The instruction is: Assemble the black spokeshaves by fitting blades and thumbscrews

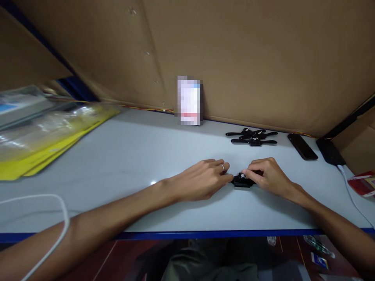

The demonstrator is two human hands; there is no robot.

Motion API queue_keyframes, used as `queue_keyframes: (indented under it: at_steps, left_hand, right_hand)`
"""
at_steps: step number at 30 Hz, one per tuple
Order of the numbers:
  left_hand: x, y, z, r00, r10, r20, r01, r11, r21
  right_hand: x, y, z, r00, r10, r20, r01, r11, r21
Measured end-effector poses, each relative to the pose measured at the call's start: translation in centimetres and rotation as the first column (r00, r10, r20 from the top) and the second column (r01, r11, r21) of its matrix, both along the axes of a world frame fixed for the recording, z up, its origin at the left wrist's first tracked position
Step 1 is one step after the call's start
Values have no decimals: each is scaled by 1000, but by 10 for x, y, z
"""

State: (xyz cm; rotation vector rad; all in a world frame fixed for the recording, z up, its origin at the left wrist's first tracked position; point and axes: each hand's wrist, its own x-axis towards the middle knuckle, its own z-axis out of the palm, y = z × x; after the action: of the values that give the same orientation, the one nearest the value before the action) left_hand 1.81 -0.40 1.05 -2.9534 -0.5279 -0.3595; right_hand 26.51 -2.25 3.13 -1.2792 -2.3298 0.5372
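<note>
A black spokeshave (pixel 242 181) lies near the front of the white tabletop, its flat metal edge toward me. My left hand (pixel 209 177), with a ring on one finger, is closed around the tool's left handle, which it mostly covers. From the other side, my right hand (pixel 265 175) pinches at the silvery screw on the tool's middle. The right handle is largely hidden under that hand. Behind them, several more black spokeshaves (pixel 254 142) lie in a loose group.
A phone (pixel 302 146) and a black power bank-like block (pixel 331 152) with a white cable lie at the right. Against the cardboard wall (pixel 249 58) leans a blurred-out upright card or screen (pixel 190 101). Yellow sheets and clear plastic bags (pixel 55 134) cover the left side. A white cord crosses my left forearm.
</note>
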Motion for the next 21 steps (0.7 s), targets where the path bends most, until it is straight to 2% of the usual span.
queue_keyframes:
  at_steps: [2, 4, 7, 13, 17, 21]
  left_hand:
    - [0, 0, 0, 1000, -3, 4, 3, 1000, 0]
    - [-1, 0, 0, 1000, -3, -5, 3, 1000, 1]
    - [-1, 0, 0, 1000, 2, -26, -2, 1000, 2]
    - [-1, 1, 0, 1000, -1, -19, 1, 1000, -9]
    - [-1, 1, -1, 1000, 4, -16, -4, 1000, -13]
    - [0, 1, -1, 998, 32, -49, -33, 999, -22]
  right_hand:
    - [1, 0, 3, 999, 15, -40, -15, 1000, -6]
    - [2, 0, 6, 995, 78, -63, -80, 997, -22]
    - [3, 1, 7, 985, 171, -29, -172, 985, -20]
    - [5, 3, 1, 990, 102, 93, -109, 991, 75]
    - [3, 1, 3, 985, 173, 3, -173, 985, -28]
    - [0, -1, 5, 978, 198, -71, -201, 979, -28]
